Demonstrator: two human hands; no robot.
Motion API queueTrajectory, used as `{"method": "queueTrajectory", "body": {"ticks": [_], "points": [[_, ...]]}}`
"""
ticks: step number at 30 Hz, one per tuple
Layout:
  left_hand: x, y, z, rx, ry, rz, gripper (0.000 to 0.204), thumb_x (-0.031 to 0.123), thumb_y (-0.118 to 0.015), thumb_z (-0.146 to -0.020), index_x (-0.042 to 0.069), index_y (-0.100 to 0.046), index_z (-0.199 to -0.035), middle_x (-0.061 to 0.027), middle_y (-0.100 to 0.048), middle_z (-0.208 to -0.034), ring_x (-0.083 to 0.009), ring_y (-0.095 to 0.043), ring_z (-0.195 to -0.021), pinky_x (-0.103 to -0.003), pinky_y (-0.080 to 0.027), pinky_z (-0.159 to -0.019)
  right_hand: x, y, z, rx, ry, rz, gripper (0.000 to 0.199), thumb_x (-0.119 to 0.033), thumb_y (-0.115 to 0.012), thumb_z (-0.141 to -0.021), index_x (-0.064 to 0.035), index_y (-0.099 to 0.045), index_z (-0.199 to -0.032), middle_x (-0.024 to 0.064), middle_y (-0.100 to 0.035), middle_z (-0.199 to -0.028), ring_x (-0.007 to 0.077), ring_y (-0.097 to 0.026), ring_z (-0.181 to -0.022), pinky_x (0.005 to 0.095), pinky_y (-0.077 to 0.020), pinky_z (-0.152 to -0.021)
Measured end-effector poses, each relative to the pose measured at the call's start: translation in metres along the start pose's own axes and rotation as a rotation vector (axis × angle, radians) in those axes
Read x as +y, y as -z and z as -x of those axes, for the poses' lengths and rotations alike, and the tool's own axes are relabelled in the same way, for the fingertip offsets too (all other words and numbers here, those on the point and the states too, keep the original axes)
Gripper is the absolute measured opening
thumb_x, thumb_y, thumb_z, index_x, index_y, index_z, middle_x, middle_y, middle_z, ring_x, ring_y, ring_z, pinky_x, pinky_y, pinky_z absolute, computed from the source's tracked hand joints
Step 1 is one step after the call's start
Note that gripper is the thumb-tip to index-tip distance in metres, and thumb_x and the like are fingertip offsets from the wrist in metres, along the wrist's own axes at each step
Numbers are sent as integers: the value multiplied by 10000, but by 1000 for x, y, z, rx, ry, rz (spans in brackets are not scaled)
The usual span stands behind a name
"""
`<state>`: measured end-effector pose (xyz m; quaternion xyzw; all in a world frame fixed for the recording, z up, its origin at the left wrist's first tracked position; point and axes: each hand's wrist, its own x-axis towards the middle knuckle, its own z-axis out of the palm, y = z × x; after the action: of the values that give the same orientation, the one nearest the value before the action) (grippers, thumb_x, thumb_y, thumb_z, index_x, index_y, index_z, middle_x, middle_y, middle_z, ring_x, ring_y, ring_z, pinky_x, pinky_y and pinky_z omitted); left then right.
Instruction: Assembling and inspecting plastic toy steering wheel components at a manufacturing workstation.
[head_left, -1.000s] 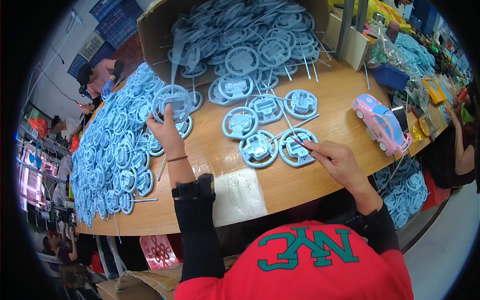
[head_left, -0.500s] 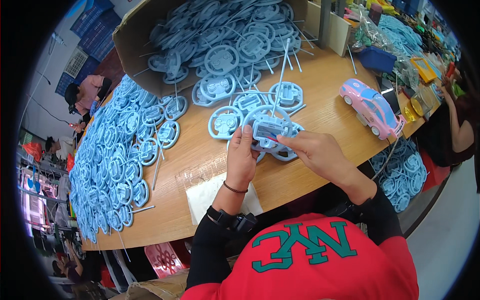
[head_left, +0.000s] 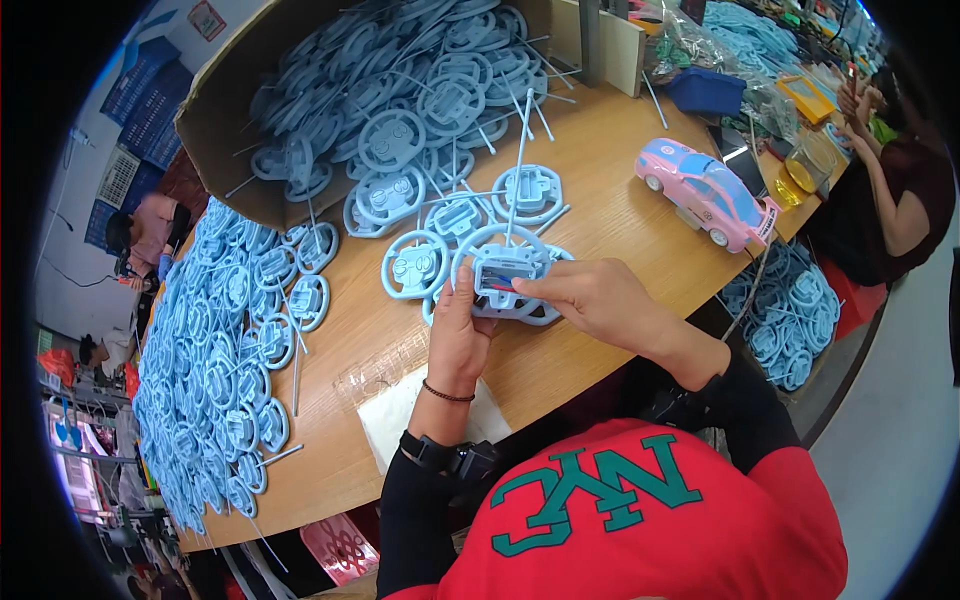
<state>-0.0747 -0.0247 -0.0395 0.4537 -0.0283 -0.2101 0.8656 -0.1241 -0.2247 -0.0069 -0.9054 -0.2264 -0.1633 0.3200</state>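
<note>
My left hand [head_left: 459,338] grips the near left side of a light blue toy steering wheel [head_left: 512,262], its thumb along the edge. The wheel's back faces up, showing an open rectangular compartment; a thin rod stands up behind it. Over that compartment my right hand [head_left: 600,305] is closed in a pinch, fingertips at a small red-and-blue piece [head_left: 497,286] inside. What kind of piece it is, I cannot tell. Just beyond and under the held wheel lie several more such wheels, among them one with its face up [head_left: 415,265].
A tipped cardboard box [head_left: 215,125] spills wheels at the back. A large heap of wheels [head_left: 225,370] covers the table's left side. At the right stand a pink toy car [head_left: 705,195] and a blue bin [head_left: 706,92]. White paper [head_left: 390,420] lies by the near edge.
The view has shifted, so the scene sits further left. My right fingertips remain at the compartment, where the red-and-blue piece now lies more level.
</note>
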Motion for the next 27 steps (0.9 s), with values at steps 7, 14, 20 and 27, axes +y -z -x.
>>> {"method": "queueTrajectory", "body": {"ticks": [7,14,20,27], "points": [[6,-4,0,-88,131,-7,444,399,-487,-994,40,-530,-1253,-96,-630,-1164,-195,-626,-1049,-363,-527,-911,8,5,6,20,14,9,305,-105,-643,-830,-215,-700,-1108,73,-654,-809,289,-642,-710,392,-499,-604],[21,1,6,-99,119,-90,427,370,-461,-1011,19,-539,-1241,-94,-652,-1117,-198,-651,-994,-343,-543,-854,2,-1,2,-33,-3,-36,307,-117,-613,-844,-214,-694,-1125,88,-651,-799,288,-643,-751,407,-499,-638],[94,56,-12,349,-599,-730,380,138,-555,-897,0,-534,-1250,-203,-606,-1138,-338,-582,-1021,-402,-473,-867,7,2,15,-32,-17,-252,322,19,-601,-862,-52,-663,-1170,144,-666,-867,243,-628,-764,321,-482,-703],[312,206,84,1204,-1183,-631,1074,578,-686,-785,-129,-203,-1434,-327,-266,-1476,-434,-275,-1370,-428,-206,-1146,38,8,36,-49,-201,-232,322,9,-577,-892,1,-633,-1209,73,-623,-812,134,-580,-746,259,-456,-711]]}}
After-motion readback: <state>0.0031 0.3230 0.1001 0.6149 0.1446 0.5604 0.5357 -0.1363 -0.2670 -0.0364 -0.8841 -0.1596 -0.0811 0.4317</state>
